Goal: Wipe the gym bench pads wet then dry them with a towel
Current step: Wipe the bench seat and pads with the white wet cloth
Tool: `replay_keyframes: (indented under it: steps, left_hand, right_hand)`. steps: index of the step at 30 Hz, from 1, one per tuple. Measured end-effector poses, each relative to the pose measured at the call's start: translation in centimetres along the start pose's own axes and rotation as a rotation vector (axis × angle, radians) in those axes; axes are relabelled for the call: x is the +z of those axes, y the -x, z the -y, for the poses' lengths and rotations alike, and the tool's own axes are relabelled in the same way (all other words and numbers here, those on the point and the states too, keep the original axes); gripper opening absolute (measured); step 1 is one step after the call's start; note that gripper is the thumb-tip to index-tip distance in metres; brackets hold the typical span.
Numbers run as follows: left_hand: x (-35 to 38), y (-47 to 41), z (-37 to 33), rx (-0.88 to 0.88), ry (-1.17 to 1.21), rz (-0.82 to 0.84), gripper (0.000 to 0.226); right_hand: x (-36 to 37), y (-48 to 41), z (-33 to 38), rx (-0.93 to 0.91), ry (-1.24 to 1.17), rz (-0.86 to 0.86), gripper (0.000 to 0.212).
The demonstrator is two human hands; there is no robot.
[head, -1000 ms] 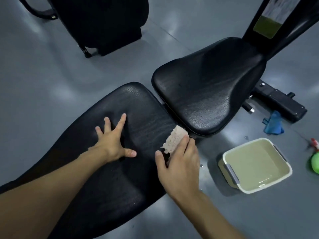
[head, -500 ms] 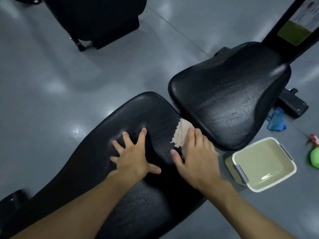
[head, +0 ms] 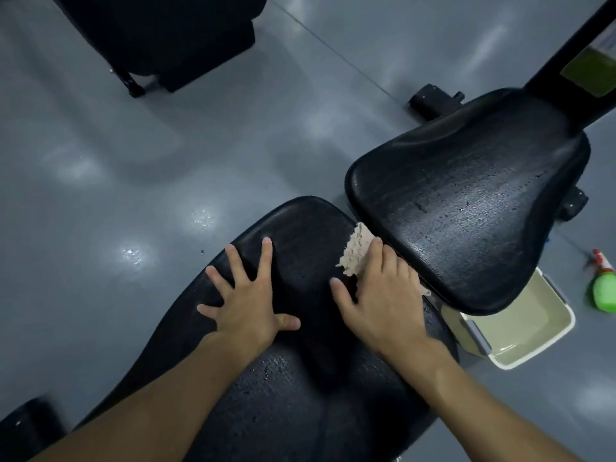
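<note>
Pressing a beige nubby cloth [head: 356, 251] flat under straight fingers of the right hand [head: 383, 295], at the top end of the long black vinyl back pad [head: 300, 378]. Bracing with the left hand [head: 246, 301] splayed at 9 o'clock. Probably next: dragging toward 7 o'clock, along the pad's length.

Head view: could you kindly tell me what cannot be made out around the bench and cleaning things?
In the head view:
Cloth: mostly covered by the right hand, extent hidden.
Basin: partly hidden behind the seat pad.
Green bottle: cut off by the right edge.
Label at top right: blurred, unreadable.
Long pad: near end cut off by the bottom edge.
</note>
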State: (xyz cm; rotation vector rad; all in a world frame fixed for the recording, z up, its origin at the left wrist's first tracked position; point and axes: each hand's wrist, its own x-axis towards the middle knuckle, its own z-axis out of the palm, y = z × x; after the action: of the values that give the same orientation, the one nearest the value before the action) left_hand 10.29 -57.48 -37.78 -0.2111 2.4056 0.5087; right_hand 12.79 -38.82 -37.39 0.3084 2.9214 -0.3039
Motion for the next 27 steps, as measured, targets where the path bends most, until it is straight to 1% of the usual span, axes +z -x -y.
replay_keyframes:
  steps: [1,3,5,8,11,12,14,16,17,18,19,20,21,23,25,26,27]
  left_hand:
    - [-0.1,0.1,0.0,0.007,-0.005,0.001,0.140]
    - [-0.3,0.1,0.0,0.006,-0.010,0.011,0.140]
    - [-0.3,0.1,-0.2,-0.018,-0.005,0.018,0.141]
    - [-0.1,-0.1,-0.5,-0.039,-0.038,0.017,0.142]
    - [0.0,-0.3,-0.6,-0.063,-0.066,0.011,0.142]
    - [0.1,-0.3,-0.6,-0.068,-0.078,0.011,0.142]
    - [0.1,-0.3,-0.6,-0.075,-0.054,0.024,0.142]
    - [0.1,0.0,-0.4,-0.069,-0.030,0.030,0.140]
    - [0.0,0.1,-0.3,-0.066,-0.028,0.026,0.139]
    - [-0.1,0.2,-0.2,-0.064,-0.016,0.017,0.140]
    - [-0.1,0.3,-0.1,-0.068,0.007,0.007,0.141]
    - [-0.1,0.4,0.0,-0.071,0.022,-0.006,0.141]
    - [-0.1,0.5,0.0,-0.072,0.021,-0.023,0.141]
    - [0.1,0.5,0.1,-0.069,-0.003,-0.055,0.140]
    - [0.3,0.6,0.8,-0.053,-0.009,-0.102,0.139]
    - [0.2,0.7,1.6,-0.043,0.009,-0.151,0.136]
    - [0.1,0.8,2.7,-0.040,0.048,-0.211,0.131]
  right_hand:
    - [-0.3,1.2,-1.3,-0.033,-0.010,0.006,0.087]
    - [-0.7,4.0,-3.7,-0.030,0.001,0.015,0.081]
    - [-0.6,4.9,-4.6,-0.004,0.022,0.060,0.083]
    - [-0.7,1.2,-1.3,0.022,0.023,0.096,0.093]
    - [-0.9,-2.2,2.0,0.013,0.020,0.079,0.101]
    - [-0.9,-3.4,2.9,-0.011,0.019,0.073,0.100]
    - [-0.9,-6.4,6.1,-0.154,0.019,0.089,0.087]
    - [-1.0,-9.8,10.3,-0.318,0.071,0.208,0.071]
    - [-0.8,-10.8,11.5,-0.370,0.141,0.253,0.065]
    - [-0.6,-11.2,11.6,-0.422,0.218,0.240,0.059]
    - [-0.5,-11.0,10.8,-0.476,0.275,0.184,0.051]
    - [-0.6,-10.5,9.5,-0.510,0.267,0.139,0.045]
    - [-0.7,-9.9,8.0,-0.513,0.228,0.115,0.042]
    - [-0.6,-9.8,6.7,-0.454,0.180,0.132,0.045]
    - [-0.6,-10.2,8.6,-0.383,0.184,0.148,0.051]
    - [-0.1,-10.1,9.9,-0.396,0.212,0.144,0.053]
    - [0.5,-9.7,11.0,-0.464,0.260,0.148,0.054]
